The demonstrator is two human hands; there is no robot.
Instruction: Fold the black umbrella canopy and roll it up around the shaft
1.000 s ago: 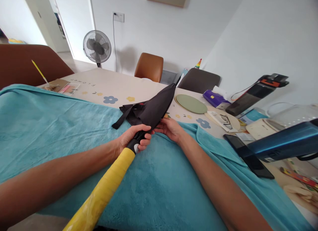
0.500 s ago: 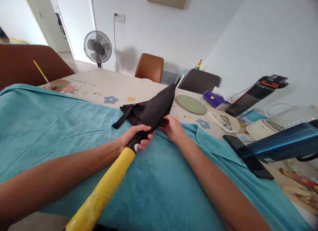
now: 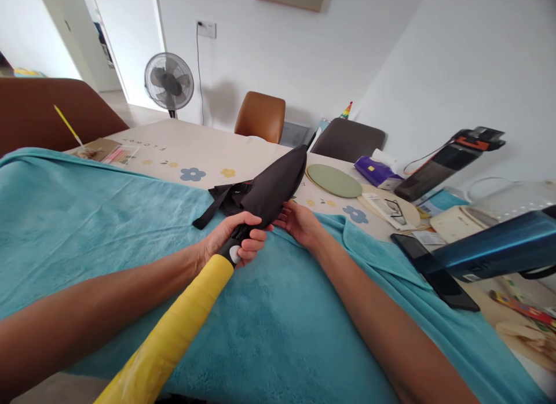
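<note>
A folded black umbrella (image 3: 273,184) with a yellow-wrapped handle (image 3: 186,317) lies on a teal towel (image 3: 95,219) spread over the table. My left hand (image 3: 232,236) is wrapped round the shaft just above the handle, beside a white button. My right hand (image 3: 299,221) rests against the lower edge of the black canopy, its fingers curled on the fabric. A black strap (image 3: 211,210) hangs loose from the canopy to the left.
A green round mat (image 3: 333,181), a purple tissue pack (image 3: 376,173), glasses on papers (image 3: 391,210), a black phone (image 3: 434,271) and a blue bottle (image 3: 499,248) crowd the right side. Chairs (image 3: 260,116) and a standing fan (image 3: 169,83) are behind the table.
My left hand and the umbrella have shifted slightly up and left, and the canopy looks gathered more tightly. My right hand stays at the canopy's edge.
</note>
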